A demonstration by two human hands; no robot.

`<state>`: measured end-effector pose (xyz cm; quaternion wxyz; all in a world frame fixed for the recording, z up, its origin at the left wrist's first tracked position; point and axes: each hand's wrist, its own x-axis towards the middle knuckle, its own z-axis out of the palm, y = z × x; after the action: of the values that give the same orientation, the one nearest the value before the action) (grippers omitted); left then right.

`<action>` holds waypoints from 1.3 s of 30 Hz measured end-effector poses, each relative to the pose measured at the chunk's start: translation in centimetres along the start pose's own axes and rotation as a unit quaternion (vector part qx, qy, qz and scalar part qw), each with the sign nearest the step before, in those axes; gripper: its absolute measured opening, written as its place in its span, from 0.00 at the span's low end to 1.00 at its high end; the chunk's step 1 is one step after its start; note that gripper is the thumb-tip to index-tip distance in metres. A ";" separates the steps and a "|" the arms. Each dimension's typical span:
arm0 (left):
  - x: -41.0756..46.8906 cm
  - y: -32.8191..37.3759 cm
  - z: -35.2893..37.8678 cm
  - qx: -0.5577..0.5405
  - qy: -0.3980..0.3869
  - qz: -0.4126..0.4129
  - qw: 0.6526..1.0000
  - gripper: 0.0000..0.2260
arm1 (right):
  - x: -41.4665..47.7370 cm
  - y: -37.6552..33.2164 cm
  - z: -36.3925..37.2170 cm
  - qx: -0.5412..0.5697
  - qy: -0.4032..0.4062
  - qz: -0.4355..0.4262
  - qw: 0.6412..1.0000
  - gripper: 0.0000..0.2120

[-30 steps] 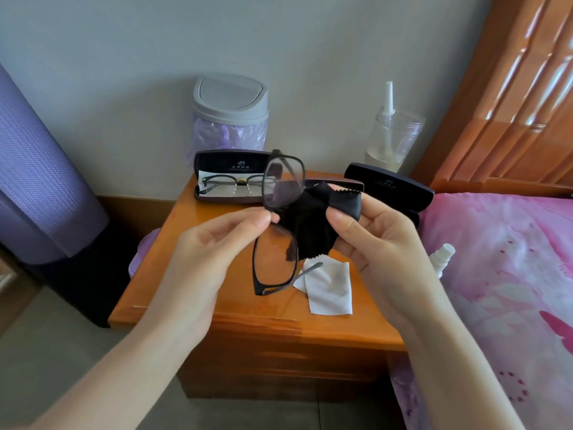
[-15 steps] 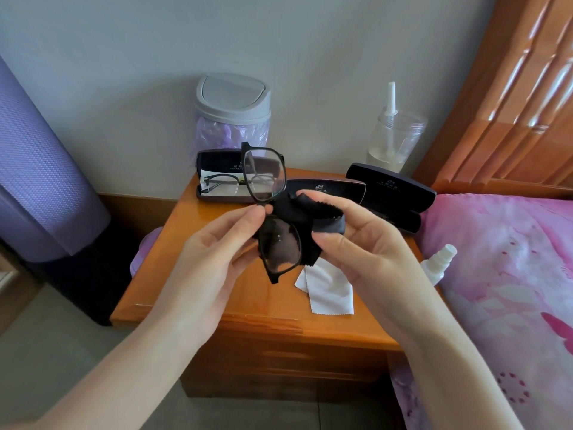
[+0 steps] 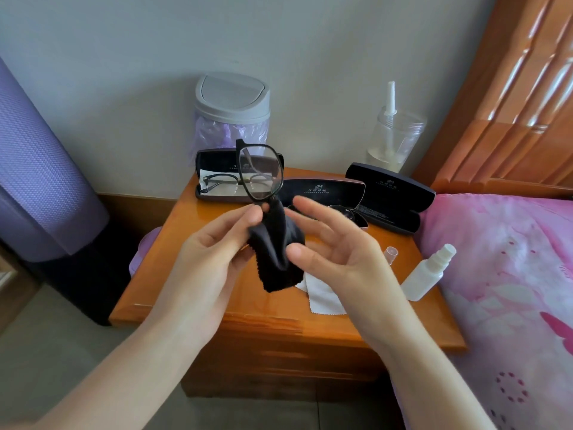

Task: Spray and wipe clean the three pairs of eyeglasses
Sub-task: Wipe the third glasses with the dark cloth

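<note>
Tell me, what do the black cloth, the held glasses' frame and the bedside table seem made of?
Black cloth: soft matte fabric, perhaps microfibre; it hangs in limp folds.
Held glasses: frame looks like dark plastic, thick-rimmed with a slight sheen, though coated metal is possible.
Bedside table: orange-brown wood, glossy varnish; its top mirrors light.

Black frame on eyeglasses (image 3: pixel 262 173); black cleaning cloth (image 3: pixel 276 256); white cloth (image 3: pixel 325 297); orange-brown nightstand (image 3: pixel 155 293); grey bin lid (image 3: pixel 232 94), lilac liner (image 3: pixel 217 135); black glasses cases (image 3: pixel 390 193); white spray bottle (image 3: pixel 424 274); pink floral bedspread (image 3: pixel 511 274); purple dimpled mat (image 3: pixel 37 169).
</note>
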<state>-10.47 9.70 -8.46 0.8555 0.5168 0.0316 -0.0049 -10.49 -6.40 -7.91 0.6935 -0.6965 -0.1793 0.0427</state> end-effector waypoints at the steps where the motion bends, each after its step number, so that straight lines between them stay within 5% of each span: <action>1: -0.1 0.0 0.1 0.005 0.002 -0.006 1.000 0.13 | 0.0 0.3 0.3 -0.022 0.016 0.005 1.000 0.22; 4: -0.6 -0.2 0.4 0.017 0.001 -0.013 1.000 0.12 | 0.0 0.8 1.0 -0.118 0.034 0.007 0.992 0.15; 24: -1.2 -0.2 0.8 0.078 -0.039 0.040 0.995 0.15 | 0.2 0.3 1.3 0.037 0.031 0.031 0.998 0.13; 29: -1.3 -0.3 0.7 0.095 -0.064 0.068 0.991 0.08 | 0.3 0.2 1.4 0.065 0.057 0.019 0.996 0.13; 39: -1.3 -0.3 0.7 0.110 -0.076 0.095 0.987 0.14 | 0.3 0.4 1.5 0.019 0.081 0.002 0.997 0.17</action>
<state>-11.75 8.93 -8.32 0.7901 0.6065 -0.0828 0.0335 -10.61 -4.87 -8.30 0.7186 -0.6849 -0.1200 -0.0094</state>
